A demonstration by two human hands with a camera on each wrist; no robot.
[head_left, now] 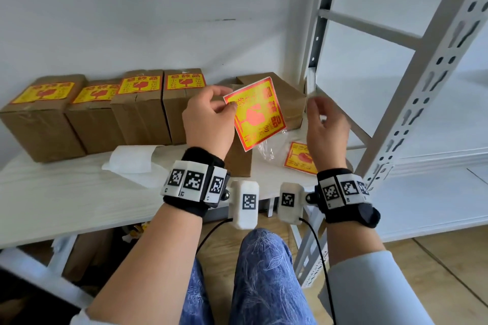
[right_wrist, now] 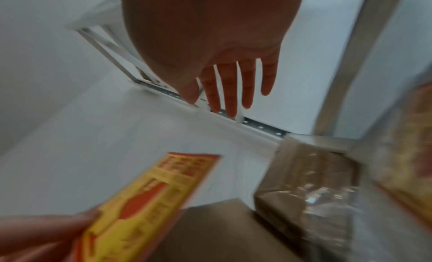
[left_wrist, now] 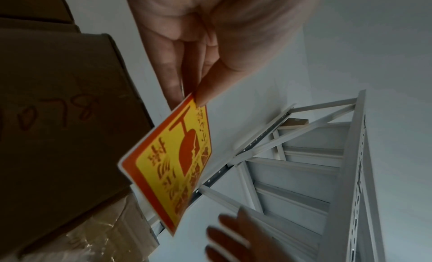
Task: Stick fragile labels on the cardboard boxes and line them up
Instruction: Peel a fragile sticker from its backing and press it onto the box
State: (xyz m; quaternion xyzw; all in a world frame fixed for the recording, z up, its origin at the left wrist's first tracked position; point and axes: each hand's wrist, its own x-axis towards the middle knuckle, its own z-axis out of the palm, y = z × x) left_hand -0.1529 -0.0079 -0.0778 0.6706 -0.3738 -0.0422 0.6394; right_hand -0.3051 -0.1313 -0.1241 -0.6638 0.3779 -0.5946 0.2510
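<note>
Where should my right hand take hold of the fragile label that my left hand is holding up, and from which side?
Probably the free right-hand edge of the fragile label, coming in from the right. The left hand pinches only the left corner, so the sheet hangs tilted in the air with its far edge unsupported. The right hand is empty, fingers straight, already beside that edge, so a thumb-and-finger pinch there would steady it.

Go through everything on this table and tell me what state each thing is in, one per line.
Four boxes in the row: labelled on top, side by side.
Box at the back right: no label visible.
Label: in the air, pinched by the left hand.
Right hand: open, holding nothing.
Backing paper: peeled, lying on the table.
</note>
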